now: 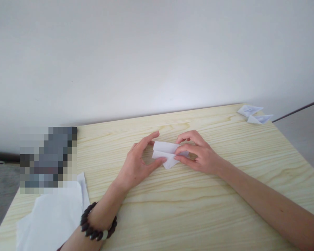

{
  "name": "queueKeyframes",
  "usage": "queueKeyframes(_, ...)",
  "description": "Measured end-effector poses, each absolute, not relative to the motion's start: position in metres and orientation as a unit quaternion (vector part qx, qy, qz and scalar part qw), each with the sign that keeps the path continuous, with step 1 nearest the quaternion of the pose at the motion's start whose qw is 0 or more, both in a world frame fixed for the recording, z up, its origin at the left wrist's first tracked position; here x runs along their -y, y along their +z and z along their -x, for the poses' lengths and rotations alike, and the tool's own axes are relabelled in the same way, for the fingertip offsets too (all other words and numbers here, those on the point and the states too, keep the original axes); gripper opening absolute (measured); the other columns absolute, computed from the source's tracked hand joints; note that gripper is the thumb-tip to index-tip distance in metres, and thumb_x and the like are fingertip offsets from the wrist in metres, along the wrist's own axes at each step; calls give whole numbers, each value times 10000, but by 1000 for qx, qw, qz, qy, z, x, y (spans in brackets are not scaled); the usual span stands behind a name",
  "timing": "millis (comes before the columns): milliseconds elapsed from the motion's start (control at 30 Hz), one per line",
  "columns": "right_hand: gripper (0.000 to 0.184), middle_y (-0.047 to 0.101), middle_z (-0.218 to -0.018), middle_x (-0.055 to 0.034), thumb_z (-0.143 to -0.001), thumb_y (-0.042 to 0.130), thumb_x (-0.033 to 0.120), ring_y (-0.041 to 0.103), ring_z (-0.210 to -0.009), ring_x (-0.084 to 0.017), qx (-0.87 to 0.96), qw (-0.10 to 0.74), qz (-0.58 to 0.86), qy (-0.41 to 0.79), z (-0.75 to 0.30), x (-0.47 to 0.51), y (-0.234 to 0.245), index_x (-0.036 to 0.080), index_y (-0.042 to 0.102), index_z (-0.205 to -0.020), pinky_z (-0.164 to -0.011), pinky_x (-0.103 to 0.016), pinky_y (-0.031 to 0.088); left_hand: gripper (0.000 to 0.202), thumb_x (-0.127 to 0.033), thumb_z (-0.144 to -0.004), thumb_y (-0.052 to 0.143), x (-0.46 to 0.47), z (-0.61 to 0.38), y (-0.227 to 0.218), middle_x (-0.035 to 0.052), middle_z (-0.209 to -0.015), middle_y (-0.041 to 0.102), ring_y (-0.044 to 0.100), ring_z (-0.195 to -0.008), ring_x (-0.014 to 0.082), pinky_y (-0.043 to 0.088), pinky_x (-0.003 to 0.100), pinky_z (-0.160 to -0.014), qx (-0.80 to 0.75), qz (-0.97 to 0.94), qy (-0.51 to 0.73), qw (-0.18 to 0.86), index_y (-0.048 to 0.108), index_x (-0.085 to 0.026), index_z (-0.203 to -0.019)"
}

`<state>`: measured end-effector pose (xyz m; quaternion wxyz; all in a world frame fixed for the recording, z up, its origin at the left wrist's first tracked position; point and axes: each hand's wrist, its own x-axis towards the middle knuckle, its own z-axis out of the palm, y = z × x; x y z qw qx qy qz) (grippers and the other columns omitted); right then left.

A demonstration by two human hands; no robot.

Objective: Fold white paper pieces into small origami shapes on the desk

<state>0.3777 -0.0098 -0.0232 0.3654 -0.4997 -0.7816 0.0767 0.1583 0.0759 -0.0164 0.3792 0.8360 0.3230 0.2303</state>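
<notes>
A small piece of folded white paper [164, 147] is between my two hands, over the middle of the table. It has a crease along its length and a pointed flap facing me. My left hand [140, 158] grips its left end, thumb on the near side and fingers behind. From the right, my right hand [199, 153] pinches the other end, with thumb and fingertips on the paper. Parts of the right end are covered by those fingers. A dark beaded bracelet [87, 223] circles my left wrist.
Two folded paper boats [259, 119] sit at the table's far right corner. White paper sheets [57, 212] lie at the near left, beside a blurred-out dark object [52, 153]. The wood-grain table [157, 216] meets a white wall [157, 62] at the back.
</notes>
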Motion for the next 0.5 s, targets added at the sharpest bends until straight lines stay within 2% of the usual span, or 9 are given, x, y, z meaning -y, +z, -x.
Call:
queueKeyframes(67,66,589,-1060,-77,-865,618,273,548,-1020,-203,783,375,492,65,-377,11,-23,219,645,-892,-878,-378,469,597,-351,-788,695,-75,-159,-16,69,-1170,659,615,-1014,206,467,354,-911,-319,-826,215,413,481,-246,-1336)
queueKeyframes(133,49,595,-1067,-77,-862,616,256,556,-1020,-201,787,377,484,60,-376,11,-22,223,635,-894,-869,-375,481,401,-384,-787,686,-73,-160,-14,38,-959,710,630,-864,188,495,308,-792,-312,-824,197,430,642,-231,-1156)
queueKeyframes(200,51,601,-1071,-78,-860,613,242,567,-1006,-196,790,380,477,67,-376,11,-22,223,623,-905,-848,-361,492,230,-388,-796,668,-71,-163,-13,18,-778,697,603,-732,165,481,268,-672,-318,-822,195,430,728,-210,-928)
queueKeyframes(267,57,605,-1080,-77,-865,596,223,580,-985,-184,790,384,470,86,-375,10,-23,225,605,-921,-821,-338,502,193,-368,-805,653,-69,-165,-13,5,-670,664,569,-660,149,450,245,-602,-332,-813,213,428,734,-193,-804)
queueKeyframes(400,158,632,-965,-48,-857,600,224,605,-872,-163,764,420,474,124,-375,10,-29,235,528,-997,-764,-308,502,209,-349,-794,659,-67,-167,-14,3,-615,634,542,-613,137,423,234,-554,-360,-793,232,434,711,-165,-711)
queueKeyframes(500,301,617,-879,-25,-827,651,283,584,-742,-145,721,439,516,147,-376,10,-31,220,473,-1062,-684,-283,489,180,-332,-793,664,-64,-169,-13,10,-691,673,578,-650,140,444,226,-571,-362,-768,234,473,705,-158,-776)
